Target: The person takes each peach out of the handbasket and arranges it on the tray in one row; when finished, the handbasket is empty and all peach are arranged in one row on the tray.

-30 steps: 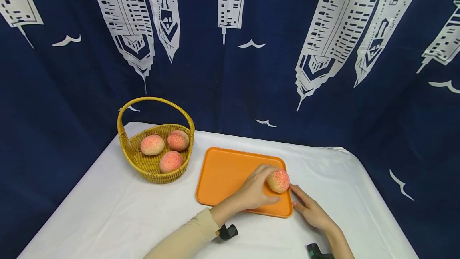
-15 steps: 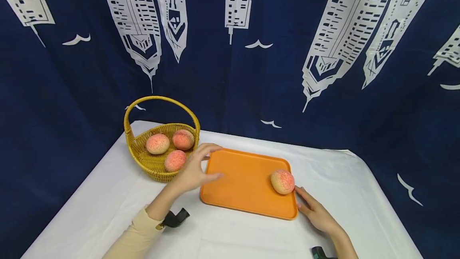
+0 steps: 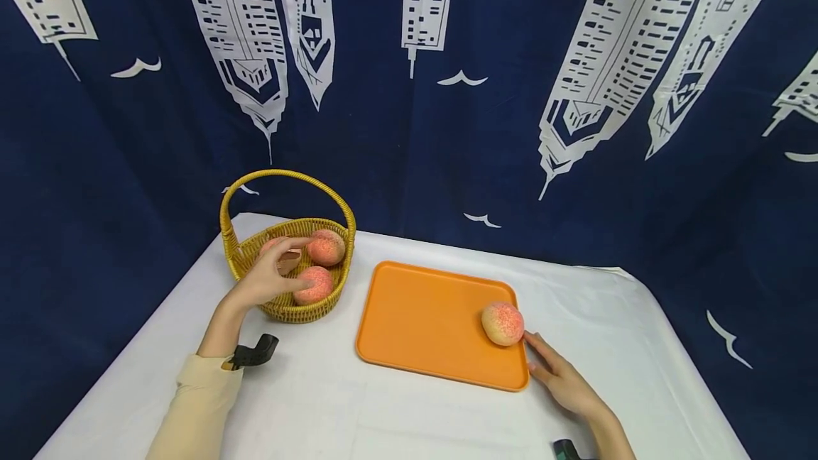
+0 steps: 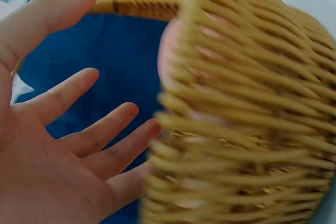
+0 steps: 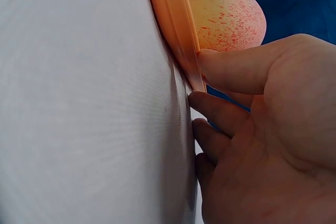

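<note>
One peach (image 3: 503, 324) sits on the tray (image 3: 422, 318) by its right edge. Fingers apart, the left hand (image 3: 258, 282) has moved over the basket (image 3: 299, 315), seemingly within reach of three more peaches (image 3: 326, 248); the right hand (image 3: 562, 383), fingers parted, touches the tray's rim.

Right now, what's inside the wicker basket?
The basket holds three visible fruits: back-right peach nearly unobstructed, front peach slightly overlapped, left peach partly covered by the left hand. Whatever lies beneath the peaches or behind that hand can't be seen.

L peach (image 3: 270, 243) ptly hid, L-cam basket (image 4: 247, 77) cropped
</note>
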Tool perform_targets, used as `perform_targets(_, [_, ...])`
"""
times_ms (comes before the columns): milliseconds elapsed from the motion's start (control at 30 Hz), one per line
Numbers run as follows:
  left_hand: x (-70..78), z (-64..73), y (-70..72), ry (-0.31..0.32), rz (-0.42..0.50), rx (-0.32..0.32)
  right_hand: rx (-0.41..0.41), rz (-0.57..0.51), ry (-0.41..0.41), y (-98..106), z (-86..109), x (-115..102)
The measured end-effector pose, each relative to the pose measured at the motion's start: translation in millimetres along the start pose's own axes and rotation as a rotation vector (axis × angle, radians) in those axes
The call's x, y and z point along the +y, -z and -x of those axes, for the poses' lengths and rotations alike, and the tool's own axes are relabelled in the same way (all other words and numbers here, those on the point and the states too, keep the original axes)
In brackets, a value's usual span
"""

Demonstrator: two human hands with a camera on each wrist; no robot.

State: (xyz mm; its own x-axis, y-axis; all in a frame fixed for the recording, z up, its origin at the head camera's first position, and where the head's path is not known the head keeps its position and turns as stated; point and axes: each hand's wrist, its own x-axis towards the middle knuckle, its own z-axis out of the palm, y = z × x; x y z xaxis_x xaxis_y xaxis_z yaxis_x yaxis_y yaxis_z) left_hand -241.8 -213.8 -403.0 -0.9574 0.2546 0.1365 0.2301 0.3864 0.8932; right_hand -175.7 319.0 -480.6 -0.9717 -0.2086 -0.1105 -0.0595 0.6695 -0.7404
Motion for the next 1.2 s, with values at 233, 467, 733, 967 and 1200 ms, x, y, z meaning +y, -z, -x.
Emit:
perform_targets(233, [-24.8, -7.5, -2.7, 0.07, -0.036, -0.04, 0.009, -0.006, 0.012, -1, -0.2, 2])
perform_targets(467, [-34.3, -7.5, -4.8, 0.078, -0.057, -0.06, 0.0, -0.004, -0.006, -2, -2.0, 2])
perform_targets(733, [-34.8, -10.2, -9.9, 0.077, -0.086, -0.083, -0.04, -0.001, -0.088, -1, -3.8, 3])
perform_targets(967, [-35.0, -11.4, -13.1, 0.093, -0.121, -0.083, -0.039, -0.003, -0.078, 0, -2.4, 2])
perform_targets(1200, [-32.3, -12.2, -16.2, 0.101, -0.132, -0.035, -0.032, -0.011, -0.071, 0, -2.0, 1])
